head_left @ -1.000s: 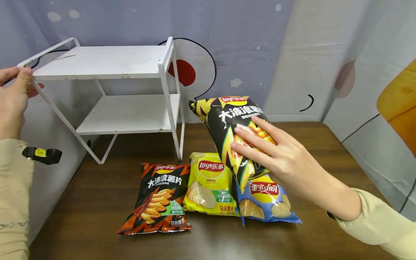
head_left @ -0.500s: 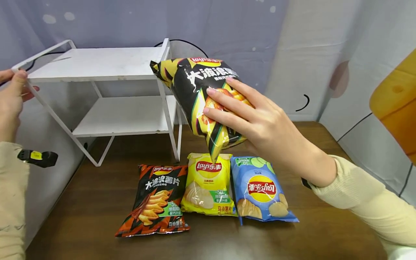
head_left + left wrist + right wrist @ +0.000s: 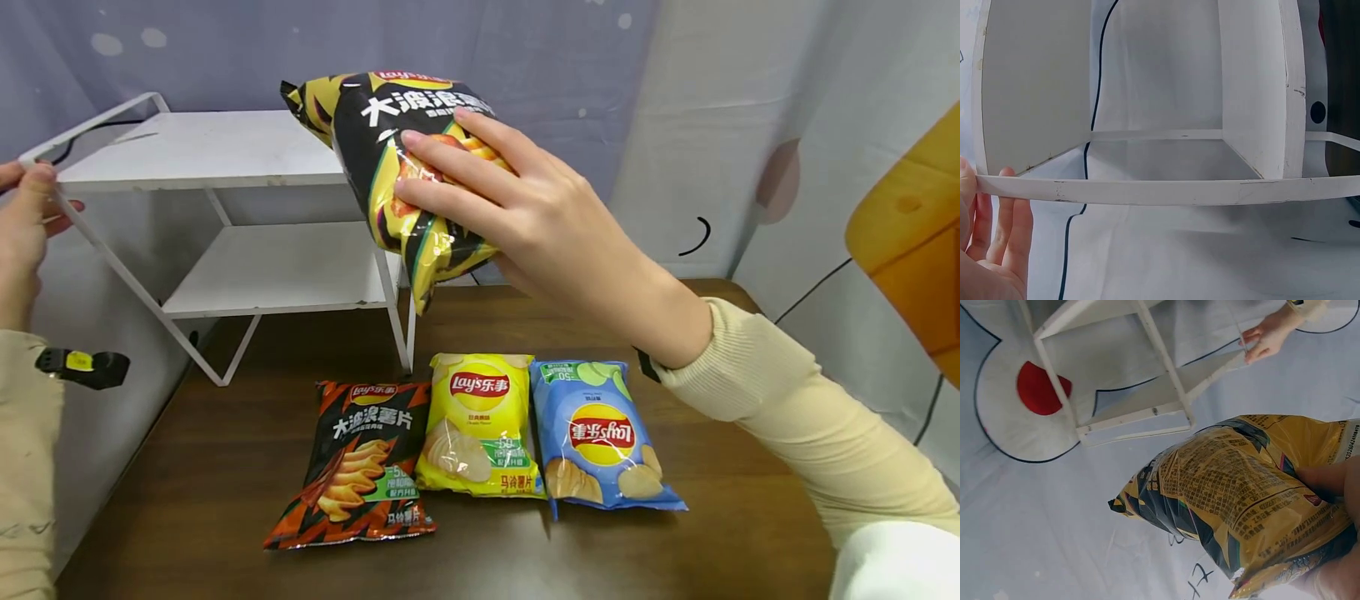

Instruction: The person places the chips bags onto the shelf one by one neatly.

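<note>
My right hand (image 3: 517, 183) grips a black and yellow bag of chips (image 3: 360, 125), fingers spread over its printed front and thumb on its back, as the right wrist view shows. The bag is tilted in the air and overlaps the right end of the white two-tier shelf (image 3: 225, 150) in the head view. At that shelf's left front corner my left hand (image 3: 26, 225) pinches the frame; in the left wrist view its fingers (image 3: 1013, 225) lie around the white bar.
On the brown wooden table (image 3: 480, 558) lie three more chip bags side by side: a black-orange bag (image 3: 356, 467), a yellow bag (image 3: 480, 425) and a blue bag (image 3: 603, 442). A printed cloth (image 3: 555, 50) hangs behind the shelf.
My right hand has carried the black and yellow bag up and left, from above the blue bag to the shelf's right end. My left hand stays on the shelf corner.
</note>
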Available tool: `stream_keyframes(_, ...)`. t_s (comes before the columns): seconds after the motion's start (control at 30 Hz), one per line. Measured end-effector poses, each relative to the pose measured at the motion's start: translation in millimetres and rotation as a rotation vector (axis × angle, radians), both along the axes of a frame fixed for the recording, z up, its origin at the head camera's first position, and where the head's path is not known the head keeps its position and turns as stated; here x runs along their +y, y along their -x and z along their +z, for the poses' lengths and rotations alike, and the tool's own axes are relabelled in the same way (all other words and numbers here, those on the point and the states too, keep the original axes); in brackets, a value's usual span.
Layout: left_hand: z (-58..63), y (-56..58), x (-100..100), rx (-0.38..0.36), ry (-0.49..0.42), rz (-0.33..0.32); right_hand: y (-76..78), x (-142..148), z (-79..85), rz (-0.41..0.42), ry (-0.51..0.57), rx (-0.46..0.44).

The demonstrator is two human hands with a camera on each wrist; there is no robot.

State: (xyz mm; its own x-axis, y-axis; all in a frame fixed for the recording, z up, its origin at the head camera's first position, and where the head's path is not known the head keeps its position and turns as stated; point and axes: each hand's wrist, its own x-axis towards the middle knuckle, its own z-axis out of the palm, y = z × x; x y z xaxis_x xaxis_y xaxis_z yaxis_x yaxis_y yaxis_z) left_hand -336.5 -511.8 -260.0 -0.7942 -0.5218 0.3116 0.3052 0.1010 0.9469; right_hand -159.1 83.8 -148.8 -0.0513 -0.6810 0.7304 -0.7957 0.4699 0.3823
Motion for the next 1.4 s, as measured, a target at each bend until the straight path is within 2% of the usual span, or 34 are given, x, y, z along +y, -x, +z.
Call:
stream_keyframes(0.1,1.4,0.5,0.4,0.002,-0.008,-0.003,6.3,-12.5,5.6,0.0,-0.002,0.002)
stream_keyframes(0.2,2.6,-2.2,4.0,0.032,-0.061,-0.042,12.3,-26.2,11.9,-0.027,-0.018,-0.005)
stream_keyframes(0.4,2.2,-8.8,11.6,0.005,-0.03,-0.02,25.5,-53.3,23.9,-0.113,-0.091,-0.023)
stream_keyframes(0.43,2.5,-9.8,13.2,0.004,-0.03,-0.021,27.8,-57.4,25.9,-0.127,-0.103,-0.023)
stream_keyframes(0.47,1.9,-10.1,13.3,0.027,-0.052,-0.049,29.9,-61.3,27.8,-0.142,-0.115,-0.019)
stream_keyframes(0.63,9.3,-18.9,31.9,0.011,-0.085,-0.024,39.6,-82.9,36.2,-0.19,-0.158,-0.025)
stream_keyframes(0.7,9.8,-22.2,34.8,0.009,-0.068,-0.019,43.5,-92.6,39.6,-0.205,-0.171,-0.044)
stream_keyframes(0.8,7.2,-22.5,30.3,0.021,-0.023,-0.023,50.3,-106.9,45.4,-0.23,-0.19,-0.065)
stream_keyframes(1.1,-4.0,-7.1,7.7,0.061,0.012,-0.051,67.9,-152.5,56.4,-0.293,-0.241,-0.033)
stream_keyframes(1.17,-5.0,-7.6,3.1,0.052,0.053,-0.037,70.1,-163.4,57.8,-0.306,-0.255,-0.042)
stream_keyframes(1.3,2.6,-20.6,10.5,0.005,0.111,-0.001,74.0,-184.1,60.3,-0.33,-0.266,-0.065)
stream_keyframes(1.4,16.5,-43.7,37.9,-0.062,0.123,0.047,76.7,-197.7,60.8,-0.35,-0.273,-0.077)
